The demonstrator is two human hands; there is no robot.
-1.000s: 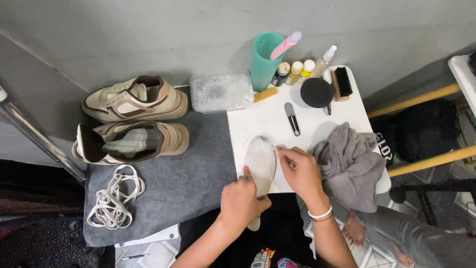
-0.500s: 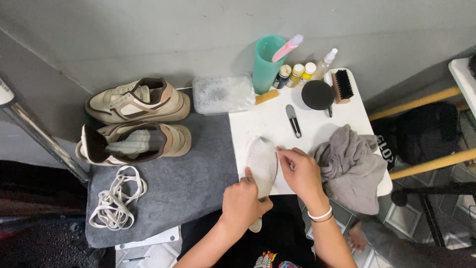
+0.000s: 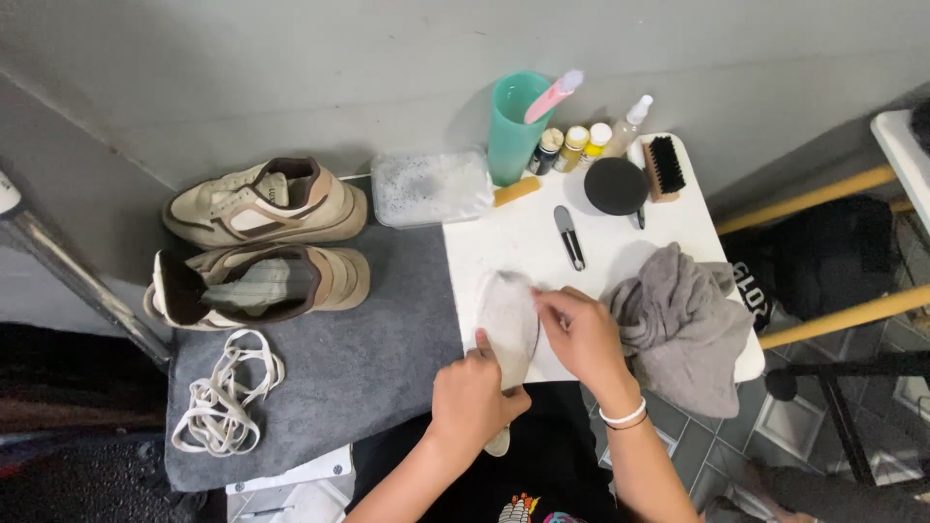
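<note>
A pale grey shoe insole [image 3: 506, 324] lies lengthwise on the white tabletop [image 3: 523, 237], its heel end hanging over the near edge. My left hand [image 3: 472, 397] grips the insole near its lower half. My right hand [image 3: 579, 334] pinches the insole's right edge, fingers bent; a white band sits on that wrist. A crumpled grey cloth [image 3: 683, 324] lies just right of my right hand.
Two beige sneakers [image 3: 262, 203] [image 3: 257, 283] and a bundle of white laces [image 3: 225, 395] rest on a dark grey mat [image 3: 368, 358]. At the back stand a teal cup [image 3: 515, 126], a clear tub [image 3: 429, 186], small bottles [image 3: 573, 147], a black round lid [image 3: 615, 186], a brush [image 3: 664, 167] and a small tool [image 3: 569, 235].
Both hands stay on the insole with only slight shifts; the view has drifted a little.
</note>
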